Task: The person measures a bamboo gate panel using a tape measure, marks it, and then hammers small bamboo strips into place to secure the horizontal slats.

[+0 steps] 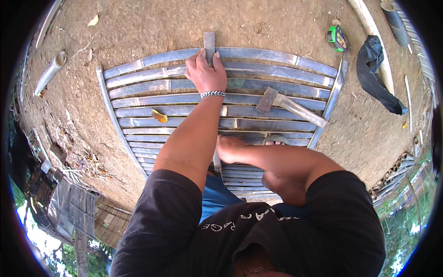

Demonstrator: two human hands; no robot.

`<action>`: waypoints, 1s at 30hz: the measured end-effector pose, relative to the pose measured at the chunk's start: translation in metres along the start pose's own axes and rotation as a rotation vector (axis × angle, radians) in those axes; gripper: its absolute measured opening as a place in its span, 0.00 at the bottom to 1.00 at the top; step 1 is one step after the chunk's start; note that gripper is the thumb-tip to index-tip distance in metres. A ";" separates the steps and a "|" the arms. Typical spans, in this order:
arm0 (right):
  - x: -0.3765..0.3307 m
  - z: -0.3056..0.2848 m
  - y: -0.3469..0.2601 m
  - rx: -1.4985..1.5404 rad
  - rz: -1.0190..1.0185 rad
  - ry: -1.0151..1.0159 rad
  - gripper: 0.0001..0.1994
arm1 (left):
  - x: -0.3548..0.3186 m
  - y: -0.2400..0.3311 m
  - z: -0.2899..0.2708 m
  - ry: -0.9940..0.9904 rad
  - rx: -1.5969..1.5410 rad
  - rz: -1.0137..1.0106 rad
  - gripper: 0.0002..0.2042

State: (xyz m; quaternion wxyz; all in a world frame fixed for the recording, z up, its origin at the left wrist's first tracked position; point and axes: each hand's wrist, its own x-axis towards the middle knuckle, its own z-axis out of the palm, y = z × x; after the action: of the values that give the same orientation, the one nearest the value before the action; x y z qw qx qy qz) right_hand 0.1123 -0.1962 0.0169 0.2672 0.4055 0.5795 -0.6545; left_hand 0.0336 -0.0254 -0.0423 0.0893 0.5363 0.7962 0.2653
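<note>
A long panel of parallel bamboo slats (272,123) lies on the ground in front of me. My left hand (206,71), with a chain bracelet at the wrist, grips a flat grey-brown bamboo strip (209,40) at the panel's far edge; the strip's end sticks out past the outermost slat. Closer to my body, my right hand (229,148) is closed, and a narrow dark piece (217,162) shows beside it. My left forearm hides whether this piece belongs to the same strip. To the right, a hatchet (281,105) with a wooden handle rests across the slats.
A green and black tape measure (337,38) lies on the dirt at far right, near a crumpled black plastic sheet (376,74) and a pale pole (374,23). At left is a bamboo tube (50,72). A yellow leaf (159,115) and my sandalled foot (275,140) are on the slats.
</note>
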 end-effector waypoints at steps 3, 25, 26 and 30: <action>0.003 0.005 0.004 0.015 0.007 0.037 0.19 | 0.000 0.000 -0.001 -0.002 0.002 -0.001 0.19; -0.276 -0.258 0.135 0.056 0.070 0.973 0.17 | 0.003 0.003 -0.003 0.065 0.066 0.055 0.12; -0.293 -0.269 0.145 0.014 0.069 1.278 0.16 | 0.002 -0.001 0.001 0.062 0.064 0.058 0.12; -0.330 -0.321 0.172 -0.154 0.296 1.672 0.14 | 0.000 -0.006 0.006 0.054 0.028 0.056 0.12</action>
State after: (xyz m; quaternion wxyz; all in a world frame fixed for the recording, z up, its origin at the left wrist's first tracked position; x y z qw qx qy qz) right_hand 0.4984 0.0458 0.2017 -0.1390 0.8076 0.5702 -0.0573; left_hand 0.0313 -0.0248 -0.0509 0.0530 0.5521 0.7867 0.2709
